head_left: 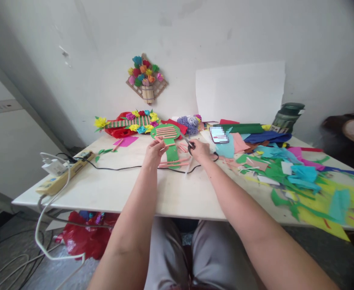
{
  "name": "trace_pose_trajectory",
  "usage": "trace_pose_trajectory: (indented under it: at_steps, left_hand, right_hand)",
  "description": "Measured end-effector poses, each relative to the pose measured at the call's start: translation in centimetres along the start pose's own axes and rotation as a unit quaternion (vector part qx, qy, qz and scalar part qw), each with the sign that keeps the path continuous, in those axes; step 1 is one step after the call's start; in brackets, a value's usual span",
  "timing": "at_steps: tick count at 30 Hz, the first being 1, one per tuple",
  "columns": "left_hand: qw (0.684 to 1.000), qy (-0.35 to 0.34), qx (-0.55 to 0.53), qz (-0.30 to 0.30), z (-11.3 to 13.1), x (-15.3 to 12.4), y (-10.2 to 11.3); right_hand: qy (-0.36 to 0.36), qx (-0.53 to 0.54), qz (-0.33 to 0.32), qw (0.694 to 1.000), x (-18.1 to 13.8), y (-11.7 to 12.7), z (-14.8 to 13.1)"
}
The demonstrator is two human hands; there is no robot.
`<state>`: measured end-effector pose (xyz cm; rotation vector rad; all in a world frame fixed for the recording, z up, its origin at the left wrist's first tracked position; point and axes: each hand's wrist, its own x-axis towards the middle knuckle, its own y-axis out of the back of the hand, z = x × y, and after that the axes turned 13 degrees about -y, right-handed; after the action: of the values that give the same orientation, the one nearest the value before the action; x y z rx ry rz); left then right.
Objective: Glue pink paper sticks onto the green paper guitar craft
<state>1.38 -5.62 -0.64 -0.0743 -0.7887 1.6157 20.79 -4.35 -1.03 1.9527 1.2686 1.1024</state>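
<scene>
My right hand (201, 150) is closed around the handles of a pair of scissors (191, 146), whose blades point up and to the left. In my left hand (155, 153), the fingers pinch a thin pink stick (158, 139). Between and just beyond the hands lies a green cutout (172, 154) with a rounded top and a narrower lower part. A row of pink sticks (165, 131) runs across its rounded top. More pink sticks (177, 162) lie across its lower end, and short pink pieces (183, 148) rest close to the scissors.
A black cable (116, 168) crosses the table from a power strip (65, 173) at left. Paper flowers (141, 129) decorate a craft piece at the back. A phone (219, 135), paper scraps (303, 175) and a dark bottle (287, 117) occupy the right side.
</scene>
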Motion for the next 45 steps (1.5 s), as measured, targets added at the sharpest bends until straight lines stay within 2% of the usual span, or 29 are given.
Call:
trace_pose_trajectory:
  at_steps: [10, 17, 30, 45]
  left_hand:
    - [0.997, -0.036, 0.064, 0.021, -0.9, -0.9, -0.2]
    - [0.986, -0.059, 0.147, 0.048, -0.8, -1.0, -0.1]
    - [0.996, -0.044, 0.064, 0.039, -0.5, -1.0, -0.1]
    - [0.996, -0.043, 0.073, 0.006, -0.3, -1.1, -0.1]
  right_hand:
    - [0.047, -0.044, -0.042, 0.997, 0.7, -1.4, -1.6]
    - [0.031, -0.105, -0.072, 0.991, 2.1, -2.5, -2.4]
    - [0.056, -0.145, -0.055, 0.986, 2.1, -2.7, -3.2]
    - [0.049, -0.126, -0.064, 0.989, 1.9, -2.2, -2.6]
